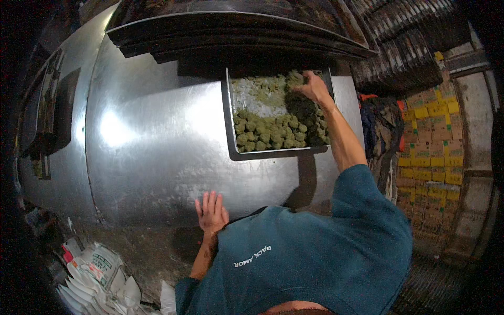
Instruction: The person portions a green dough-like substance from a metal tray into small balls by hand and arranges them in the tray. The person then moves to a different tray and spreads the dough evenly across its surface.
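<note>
A metal tray (252, 100) on the steel table (152, 131) holds many rough olive-green lumps (262, 131), heaped along its nearer half. Its far half shows bare metal with green crumbs. My right hand (313, 86) reaches into the far right corner, fingers curled on a green clump (294, 80); its forearm shades the tray's right side. My left hand (210, 210) rests flat on the table's near edge, fingers apart, holding nothing.
Stacked dark trays (236, 39) lie beyond the table's tray, more racked trays (409, 31) at upper right. Dark cloth (380, 136) hangs at right beside stacked cardboard boxes (428, 157). White sacks (92, 278) lie below left. Another dark tray (50, 100) is at far left.
</note>
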The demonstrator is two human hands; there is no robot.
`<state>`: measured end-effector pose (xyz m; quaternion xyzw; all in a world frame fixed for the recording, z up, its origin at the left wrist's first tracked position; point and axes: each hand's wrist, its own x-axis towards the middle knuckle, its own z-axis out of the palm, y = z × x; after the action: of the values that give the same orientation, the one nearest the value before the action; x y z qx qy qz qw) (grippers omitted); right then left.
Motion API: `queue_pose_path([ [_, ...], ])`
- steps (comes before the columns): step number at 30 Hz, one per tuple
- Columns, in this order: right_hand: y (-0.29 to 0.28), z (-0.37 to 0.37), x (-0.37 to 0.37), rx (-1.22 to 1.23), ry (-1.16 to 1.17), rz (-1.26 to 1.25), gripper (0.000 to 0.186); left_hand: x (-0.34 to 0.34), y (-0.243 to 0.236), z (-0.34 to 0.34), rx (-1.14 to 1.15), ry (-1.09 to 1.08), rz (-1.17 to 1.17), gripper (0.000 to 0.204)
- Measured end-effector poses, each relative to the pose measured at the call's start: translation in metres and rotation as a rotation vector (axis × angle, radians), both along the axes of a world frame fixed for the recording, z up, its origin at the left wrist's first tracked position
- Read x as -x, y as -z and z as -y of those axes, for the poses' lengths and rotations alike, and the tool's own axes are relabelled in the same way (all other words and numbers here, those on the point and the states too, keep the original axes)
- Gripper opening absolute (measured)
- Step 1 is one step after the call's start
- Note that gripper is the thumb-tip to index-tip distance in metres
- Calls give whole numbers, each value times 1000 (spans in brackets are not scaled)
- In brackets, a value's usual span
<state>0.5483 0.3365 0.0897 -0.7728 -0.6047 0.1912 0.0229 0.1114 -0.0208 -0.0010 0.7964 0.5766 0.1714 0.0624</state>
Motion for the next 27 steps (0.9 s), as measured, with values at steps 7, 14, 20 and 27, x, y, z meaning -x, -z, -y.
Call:
queue_pose_path([
  [7, -47, -30, 10, -98, 92, -455, 73, 1, 10, -6, -5, 6, 19, 42],
  [14, 44, 30, 1, -95, -383, 249, 42, -1, 6, -6, -13, -13, 32, 43],
  [20, 19, 28, -20, -21, -160, -283, 42, -1, 5, -6, -71, -8, 50, 41],
  [27, -42, 85, -28, -248, 356, -1331, 33, -2, 6, -6, -34, -23, 62, 43],
])
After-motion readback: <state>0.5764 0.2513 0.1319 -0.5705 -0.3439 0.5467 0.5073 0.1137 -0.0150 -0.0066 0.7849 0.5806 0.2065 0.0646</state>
